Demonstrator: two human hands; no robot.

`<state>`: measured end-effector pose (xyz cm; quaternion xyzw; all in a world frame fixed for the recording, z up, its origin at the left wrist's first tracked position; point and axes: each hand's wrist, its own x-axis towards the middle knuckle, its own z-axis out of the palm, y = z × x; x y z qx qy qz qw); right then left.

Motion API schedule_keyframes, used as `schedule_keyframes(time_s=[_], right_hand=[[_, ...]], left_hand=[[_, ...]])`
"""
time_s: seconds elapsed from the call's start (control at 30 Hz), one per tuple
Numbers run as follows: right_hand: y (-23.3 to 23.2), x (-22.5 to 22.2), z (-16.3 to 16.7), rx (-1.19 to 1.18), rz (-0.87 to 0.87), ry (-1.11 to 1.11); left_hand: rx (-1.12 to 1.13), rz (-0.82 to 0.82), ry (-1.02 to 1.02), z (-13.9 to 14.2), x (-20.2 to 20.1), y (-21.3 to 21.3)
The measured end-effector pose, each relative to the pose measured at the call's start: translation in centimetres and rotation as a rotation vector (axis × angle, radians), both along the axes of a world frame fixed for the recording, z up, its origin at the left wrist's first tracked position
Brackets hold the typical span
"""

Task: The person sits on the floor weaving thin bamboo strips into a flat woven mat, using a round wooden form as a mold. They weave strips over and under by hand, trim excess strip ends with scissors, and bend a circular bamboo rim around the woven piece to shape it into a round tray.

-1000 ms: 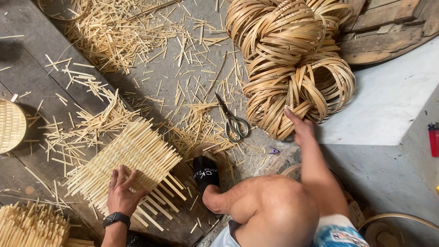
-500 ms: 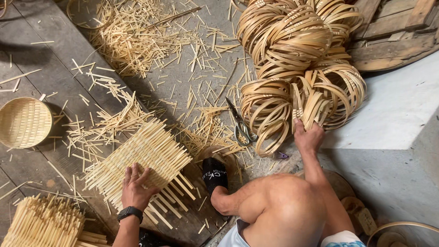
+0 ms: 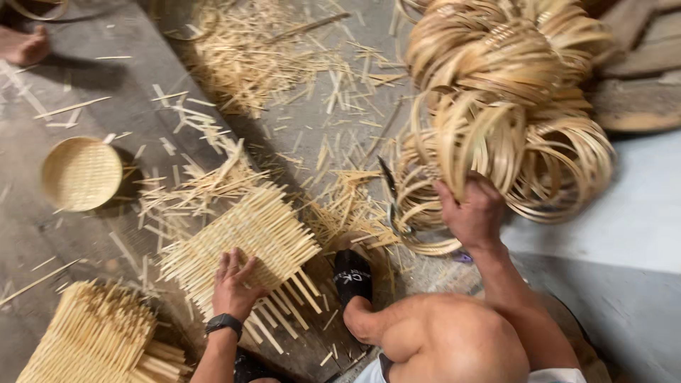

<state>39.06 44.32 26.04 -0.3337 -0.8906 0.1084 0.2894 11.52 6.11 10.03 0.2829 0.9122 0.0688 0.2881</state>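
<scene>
Starting far left: a bare foot (image 3: pixel 23 44) in the far corner, a round basket (image 3: pixel 81 173) on the floor, a stack (image 3: pixel 92 339) of woven mats near left. Left hand (image 3: pixel 235 285), watch (image 3: pixel 223 323) on wrist, lies open and flat, fingers spread, on the near edge of a woven mat (image 3: pixel 241 245) at centre-left. Loose strips (image 3: pixel 262 64) litter the floor beyond. A black sandal (image 3: pixel 352 275) sits near centre; scissors (image 3: pixel 394 198) lie just past it. Right hand (image 3: pixel 474 213) is closed around bamboo hoops (image 3: pixel 511 106) at the near edge of the big heap, far right.
</scene>
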Motion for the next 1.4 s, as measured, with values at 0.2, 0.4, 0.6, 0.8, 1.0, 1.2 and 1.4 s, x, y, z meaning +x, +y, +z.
schedule_keyframes(time_s=[0.2, 0.4, 0.6, 0.8, 1.0, 1.2, 1.4], right_hand=[[3.0, -17.6, -9.2, 0.153, 0.281, -0.226], [6.7, -25.8, -17.5, 0.009, 0.282, -1.157], [8.9, -24.3, -17.6, 0.177, 0.428, -1.468], [1.7, -21.2, -18.5, -0.185, 0.354, -1.048], [-3.2, -17.3, -16.8, -0.395, 0.142, -0.792], [-5.9, -13.7, -12.0, -0.466, 0.054, -0.555], [-8.9, -10.9, -8.0, -0.243, 0.273, -0.889]], left_hand=[[0.002, 0.028, 0.0, -0.2, -5.2, -0.7], [0.075, 0.028, 0.022, -2.7, -11.7, 0.0], [0.048, 0.048, -0.091, -4.6, -16.4, -0.9], [0.072, 0.047, -0.069, -4.6, -12.7, -5.4], [0.08, 0.051, -0.072, -2.5, -7.6, -8.7], [0.045, 0.052, -0.092, 0.1, -4.5, -11.8], [0.006, 0.04, -0.106, 1.9, -2.3, -15.2]])
